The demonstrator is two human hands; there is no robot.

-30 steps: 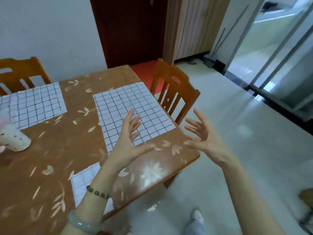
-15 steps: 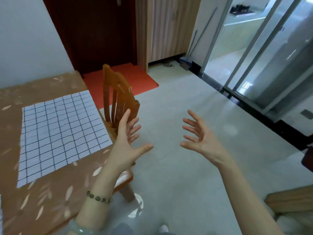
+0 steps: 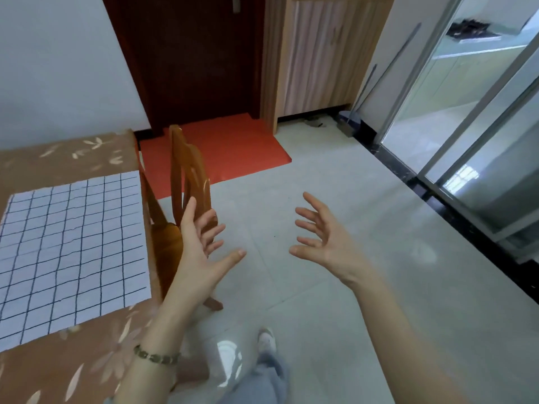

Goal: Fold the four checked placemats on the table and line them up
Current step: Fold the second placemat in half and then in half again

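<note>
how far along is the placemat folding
Done: nothing visible; the one placemat in view lies flat and unfolded on the table. In hand: nothing; the left hand and right hand are open and empty, over the floor near the chair. Left: folding this placemat and lining all four up; the other three are out of view.

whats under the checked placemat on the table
The checked placemat lies flat and unfolded on the brown leaf-print tablecloth, which shows round its far and near edges. The cloth directly beneath it is covered, so anything thin lying there cannot be seen.
</note>
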